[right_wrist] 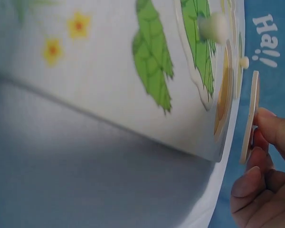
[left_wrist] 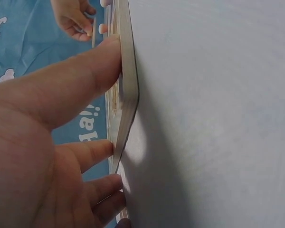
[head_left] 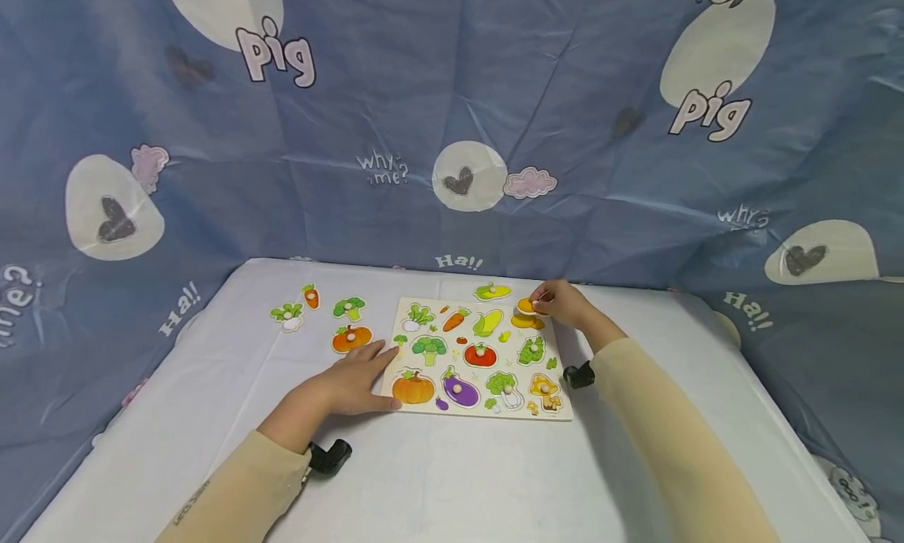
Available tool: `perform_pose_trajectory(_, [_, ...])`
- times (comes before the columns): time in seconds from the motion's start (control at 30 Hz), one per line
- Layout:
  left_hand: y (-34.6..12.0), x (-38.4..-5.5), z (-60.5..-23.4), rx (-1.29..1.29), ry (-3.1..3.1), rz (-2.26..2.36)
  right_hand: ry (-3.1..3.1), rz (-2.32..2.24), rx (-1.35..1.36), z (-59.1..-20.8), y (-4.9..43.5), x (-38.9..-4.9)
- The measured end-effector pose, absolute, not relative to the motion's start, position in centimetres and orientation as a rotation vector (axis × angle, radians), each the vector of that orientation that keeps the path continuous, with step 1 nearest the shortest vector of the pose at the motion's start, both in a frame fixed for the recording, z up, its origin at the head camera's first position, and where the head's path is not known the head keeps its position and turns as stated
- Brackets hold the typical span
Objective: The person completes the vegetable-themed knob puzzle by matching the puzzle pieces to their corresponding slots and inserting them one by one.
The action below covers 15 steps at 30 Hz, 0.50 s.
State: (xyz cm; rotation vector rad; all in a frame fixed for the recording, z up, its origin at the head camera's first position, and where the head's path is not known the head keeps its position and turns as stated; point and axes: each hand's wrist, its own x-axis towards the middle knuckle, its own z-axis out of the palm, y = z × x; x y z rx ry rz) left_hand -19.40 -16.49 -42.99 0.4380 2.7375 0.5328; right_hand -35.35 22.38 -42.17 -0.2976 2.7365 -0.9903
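My right grip (head_left: 558,301) pinches the orange piece (head_left: 526,306) thinly; it may slip. Left grip (head_left: 353,380), fingers flat, steadies the board (head_left: 424,382).

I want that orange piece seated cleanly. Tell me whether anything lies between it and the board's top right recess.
Nothing visible does. The right hand pinches the orange piece just above the yellow-orange recess at the puzzle board corner, which shows bare. The left hand rests at the opposite edge.

white table (head_left: 494,480); cream board (head_left: 424,335) printed with bright vegetables; orange pumpkin piece (head_left: 351,338); blue backdrop (head_left: 452,96) with cream ovals, pink clouds, "pig" lettering; beige sleeves (head_left: 657,417).
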Motion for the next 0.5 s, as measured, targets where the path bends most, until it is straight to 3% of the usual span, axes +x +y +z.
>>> perform_pose_trajectory(0.5, [-16.51, -19.46, -43.18, 0.442, 2.742, 0.518, 2.701, -0.911, -0.360, -42.18, 21.74, -34.41])
